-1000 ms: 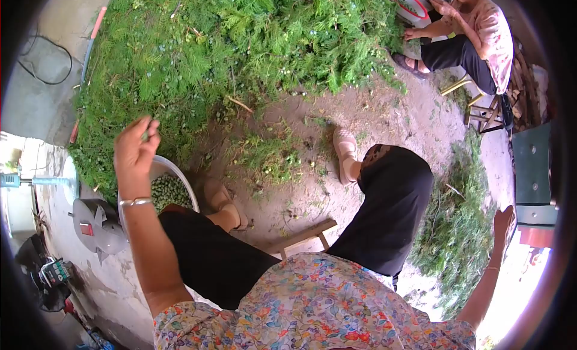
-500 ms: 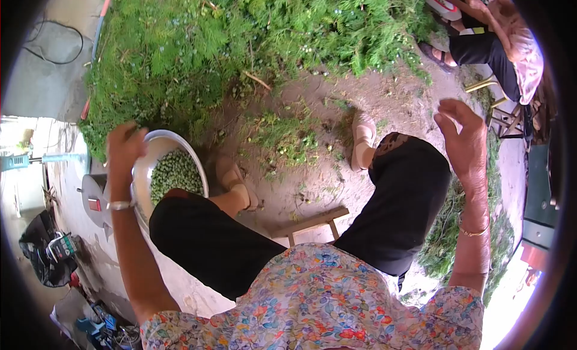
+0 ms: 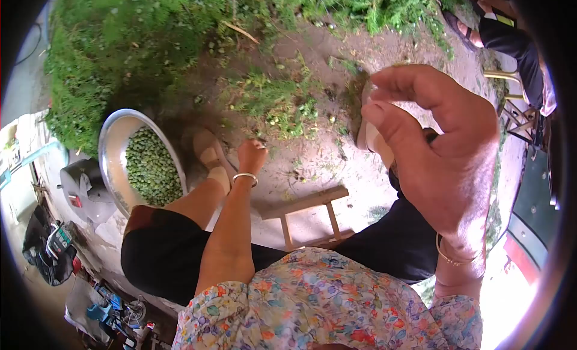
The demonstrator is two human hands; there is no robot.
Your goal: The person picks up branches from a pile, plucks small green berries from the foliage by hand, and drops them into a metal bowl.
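Note:
My left hand (image 3: 252, 156) is closed in front of my left shin, over the bare ground. Its fingertips are pressed together, and whatever they hold is too small to make out. To its left, a wide metal basin (image 3: 107, 160) stands beside my leg, with many small round green berries (image 3: 153, 169) inside. My right hand (image 3: 442, 139) is raised close to the camera, above my right knee. Its fingers curve, with a gap between thumb and forefinger and nothing visible in it. Loose green sprigs (image 3: 273, 100) lie on the ground between my feet.
A large heap of cut leafy green branches (image 3: 120, 55) spreads across the far side. A wooden stool frame (image 3: 305, 204) is between my legs. Another person's leg (image 3: 511, 43) shows at top right. At lower left are a black bag (image 3: 39, 245) and a blue wheeled object (image 3: 111, 311).
My left hand has moved from above the basin rightward to between my legs. My right hand has come closer to the camera and moved left. The view has shifted slightly.

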